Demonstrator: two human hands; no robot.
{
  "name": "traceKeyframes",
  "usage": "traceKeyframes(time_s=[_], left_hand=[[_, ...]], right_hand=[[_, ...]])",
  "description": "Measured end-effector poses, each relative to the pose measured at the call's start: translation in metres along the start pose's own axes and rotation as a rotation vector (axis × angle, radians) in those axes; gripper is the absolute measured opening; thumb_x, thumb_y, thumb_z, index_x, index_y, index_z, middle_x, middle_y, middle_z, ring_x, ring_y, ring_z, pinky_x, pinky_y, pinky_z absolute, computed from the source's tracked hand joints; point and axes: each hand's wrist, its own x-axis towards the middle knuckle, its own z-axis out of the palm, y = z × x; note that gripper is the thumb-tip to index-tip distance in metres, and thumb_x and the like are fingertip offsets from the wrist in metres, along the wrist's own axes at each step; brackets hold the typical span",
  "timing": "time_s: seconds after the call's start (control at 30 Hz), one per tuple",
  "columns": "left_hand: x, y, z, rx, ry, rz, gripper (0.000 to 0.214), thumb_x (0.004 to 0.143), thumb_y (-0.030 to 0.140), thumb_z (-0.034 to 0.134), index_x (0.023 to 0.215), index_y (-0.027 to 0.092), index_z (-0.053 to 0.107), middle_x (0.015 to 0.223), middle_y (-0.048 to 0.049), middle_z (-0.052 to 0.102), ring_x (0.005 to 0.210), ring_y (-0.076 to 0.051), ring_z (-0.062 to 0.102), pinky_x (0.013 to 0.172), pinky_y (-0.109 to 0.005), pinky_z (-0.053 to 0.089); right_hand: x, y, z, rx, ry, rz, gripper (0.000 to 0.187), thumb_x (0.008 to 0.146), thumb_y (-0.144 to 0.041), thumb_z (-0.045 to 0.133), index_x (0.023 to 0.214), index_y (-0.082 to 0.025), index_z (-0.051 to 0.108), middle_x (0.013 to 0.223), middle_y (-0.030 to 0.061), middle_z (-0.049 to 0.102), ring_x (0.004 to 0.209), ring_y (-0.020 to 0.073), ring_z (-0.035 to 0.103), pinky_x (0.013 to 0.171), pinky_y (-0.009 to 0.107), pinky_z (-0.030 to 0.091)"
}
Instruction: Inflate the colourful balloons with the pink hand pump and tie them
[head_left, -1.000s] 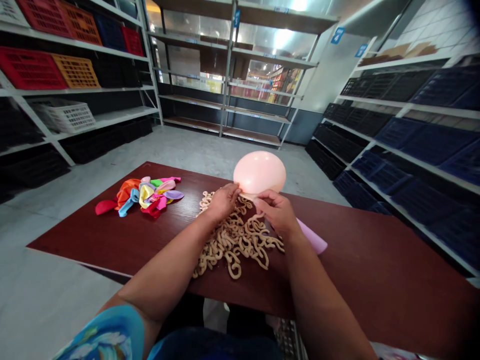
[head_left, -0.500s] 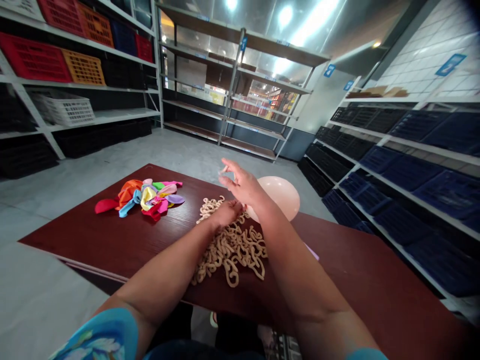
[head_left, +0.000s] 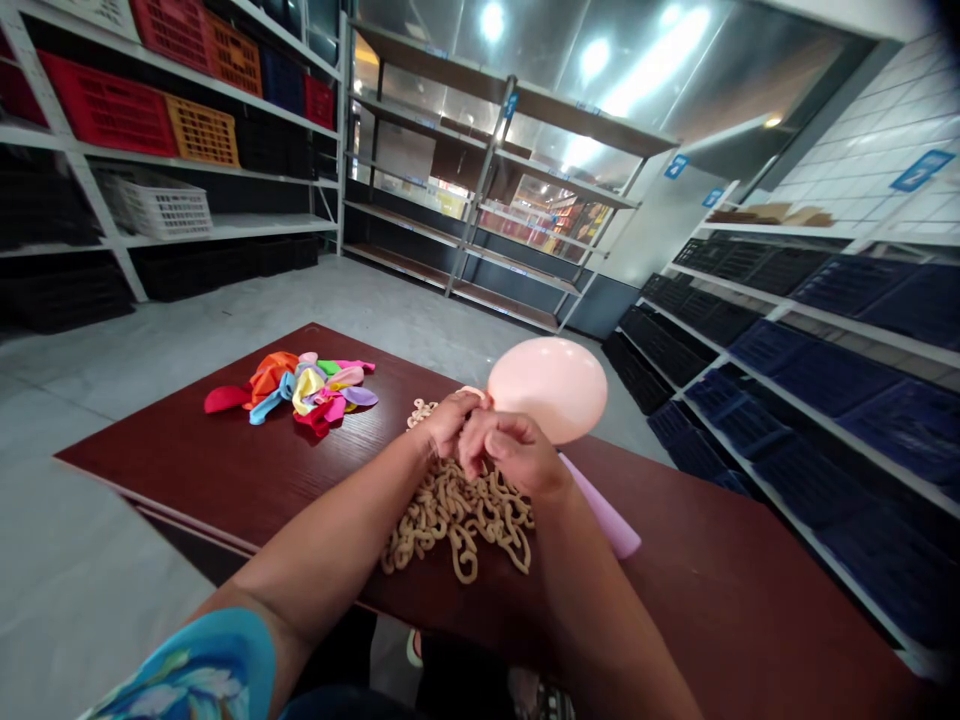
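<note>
Limp balloons [head_left: 307,388] left of centre, our left hand [head_left: 451,420] clamped on the mostly hidden neck of the pink balloon [head_left: 551,388] centre-right, tan coils [head_left: 448,505] half covered, our right hand [head_left: 519,452] curled, its hold unclear, lilac tube [head_left: 606,508] partly hidden

Single head-worn view, facing forward and obliquely down: left hand [head_left: 452,420] and right hand [head_left: 517,455] at near range, wood-grained table [head_left: 720,560] beneath, metal shelving rack [head_left: 435,66] well beyond.
</note>
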Motion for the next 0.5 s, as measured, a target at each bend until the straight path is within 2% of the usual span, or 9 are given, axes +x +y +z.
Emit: traceKeyframes(time_s=[0.07,0.1,0.17,0.23,0.3,0.4,0.5], left_hand=[[0.002,0.000,-0.004,-0.152,-0.097,-0.047,0.015,0.077,0.027,0.045,0.068,0.016,0.039,0.053,0.0060,0.028,0.038,-0.002,0.018,0.035,-0.017,0.015],[0.003,0.000,-0.005,-0.250,-0.147,-0.077,0.015,0.076,0.026,0.047,0.068,0.016,0.039,0.053,0.0068,0.025,0.037,-0.001,0.015,0.035,-0.016,0.012],[0.005,0.000,-0.007,-0.407,-0.213,-0.133,0.016,0.075,0.025,0.050,0.068,0.015,0.039,0.054,0.0078,0.023,0.037,0.000,0.013,0.034,-0.015,0.008],[0.005,0.000,-0.007,-0.490,-0.236,-0.172,0.014,0.074,0.022,0.052,0.069,0.014,0.041,0.054,0.0078,0.024,0.036,0.000,0.014,0.033,-0.014,0.008],[0.003,0.001,-0.005,-0.560,-0.276,-0.229,0.012,0.074,0.019,0.052,0.070,0.014,0.042,0.055,0.0079,0.024,0.036,0.000,0.014,0.033,-0.012,0.009],[-0.002,0.004,0.000,-0.664,-0.381,-0.357,0.012,0.075,0.017,0.052,0.070,0.013,0.041,0.056,0.0076,0.023,0.036,0.001,0.015,0.032,-0.012,0.012],[-0.007,0.008,0.006,-0.741,-0.449,-0.495,0.014,0.076,0.017,0.051,0.069,0.013,0.040,0.057,0.0071,0.023,0.036,0.001,0.016,0.032,-0.011,0.013]], right_hand=[[-0.011,0.024,-0.008,0.097,-0.027,0.148,0.030,0.076,-0.045,0.054,0.066,-0.017,0.057,0.061,0.0005,0.056,0.049,0.0094,0.050,0.048,0.024,0.039],[-0.013,0.036,-0.012,0.120,0.023,0.234,0.027,0.075,-0.042,0.056,0.064,-0.017,0.056,0.059,-0.0005,0.055,0.046,0.0082,0.049,0.044,0.022,0.036],[-0.013,0.058,-0.020,0.163,0.236,0.334,0.024,0.072,-0.039,0.059,0.064,-0.017,0.053,0.056,-0.0023,0.054,0.042,0.0062,0.043,0.037,0.019,0.025],[-0.009,0.074,-0.023,0.210,0.481,0.327,0.022,0.069,-0.039,0.060,0.067,-0.019,0.052,0.055,-0.0041,0.053,0.040,0.0055,0.040,0.035,0.019,0.021],[-0.004,0.083,-0.021,0.246,0.600,0.272,0.021,0.068,-0.038,0.062,0.078,-0.020,0.054,0.059,-0.0046,0.055,0.043,0.0058,0.042,0.037,0.019,0.025],[0.000,0.087,-0.015,0.330,0.612,0.197,0.036,0.068,-0.038,0.062,0.100,-0.023,0.054,0.080,-0.0004,0.062,0.054,0.0089,0.051,0.042,0.021,0.036],[0.000,0.083,-0.010,0.389,0.590,0.152,0.045,0.068,-0.037,0.061,0.110,-0.025,0.052,0.103,0.0034,0.060,0.079,0.0148,0.058,0.051,0.023,0.045]])
